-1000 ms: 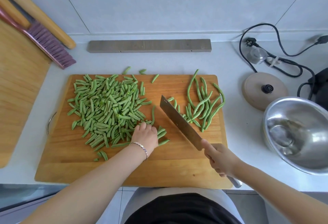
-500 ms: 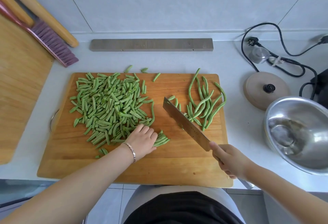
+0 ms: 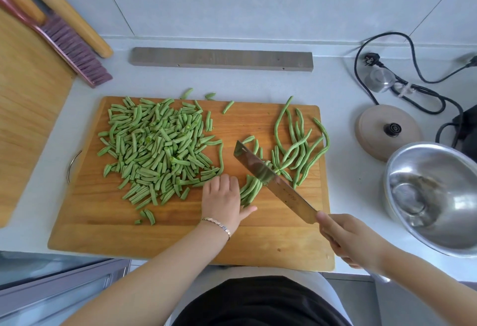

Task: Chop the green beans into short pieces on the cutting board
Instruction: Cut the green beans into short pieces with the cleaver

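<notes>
A wooden cutting board (image 3: 271,238) lies on the white counter. A big heap of short cut green bean pieces (image 3: 157,150) covers its left half. Several long uncut beans (image 3: 299,144) lie at its right. My right hand (image 3: 353,243) grips the handle of a cleaver (image 3: 273,181), whose blade slants across the board's middle. A small bundle of cut pieces (image 3: 249,188) lies between the blade and my left hand (image 3: 223,201). That hand rests flat on the board with straight fingers, touching the bundle and the heap's edge.
A steel bowl (image 3: 438,196) stands at the right, with a round tan lid (image 3: 387,130) and black power cords (image 3: 413,88) behind it. A grey bar (image 3: 222,59) lies along the back wall. A brush (image 3: 74,49) and a second wooden board (image 3: 28,108) sit at the left.
My left hand has slid right from the heap's edge toward the blade, its fingers flattening out. The cleaver and my right hand shifted slightly right and nearer me.
</notes>
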`<state>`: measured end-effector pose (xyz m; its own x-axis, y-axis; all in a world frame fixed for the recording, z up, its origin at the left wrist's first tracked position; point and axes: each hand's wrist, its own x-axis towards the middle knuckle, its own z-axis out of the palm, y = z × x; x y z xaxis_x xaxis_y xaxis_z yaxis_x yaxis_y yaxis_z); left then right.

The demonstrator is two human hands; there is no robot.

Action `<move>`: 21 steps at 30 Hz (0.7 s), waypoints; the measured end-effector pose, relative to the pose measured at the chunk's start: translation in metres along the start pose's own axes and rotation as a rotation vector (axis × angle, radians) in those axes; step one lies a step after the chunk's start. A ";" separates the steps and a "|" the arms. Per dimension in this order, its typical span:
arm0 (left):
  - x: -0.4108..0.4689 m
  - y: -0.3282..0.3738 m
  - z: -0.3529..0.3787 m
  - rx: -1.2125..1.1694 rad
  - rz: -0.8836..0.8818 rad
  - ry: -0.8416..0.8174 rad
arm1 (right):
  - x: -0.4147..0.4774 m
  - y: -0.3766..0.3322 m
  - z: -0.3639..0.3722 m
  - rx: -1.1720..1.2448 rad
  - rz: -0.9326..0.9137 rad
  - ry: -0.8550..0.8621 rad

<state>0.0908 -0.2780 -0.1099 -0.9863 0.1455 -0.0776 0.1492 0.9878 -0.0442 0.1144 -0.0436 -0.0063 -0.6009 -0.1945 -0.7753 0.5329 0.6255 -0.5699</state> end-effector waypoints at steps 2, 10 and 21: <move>-0.011 -0.008 0.002 0.059 -0.008 0.040 | -0.002 -0.002 0.000 -0.043 -0.001 -0.020; -0.015 -0.011 0.019 0.149 0.166 0.087 | 0.002 -0.001 0.005 -0.294 0.025 -0.002; -0.009 -0.007 0.015 0.062 0.167 -0.105 | 0.022 0.005 0.008 -0.436 0.069 0.004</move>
<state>0.1002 -0.2867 -0.1234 -0.9353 0.2967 -0.1926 0.3169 0.9448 -0.0833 0.1088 -0.0506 -0.0285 -0.5752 -0.1388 -0.8062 0.2710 0.8975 -0.3479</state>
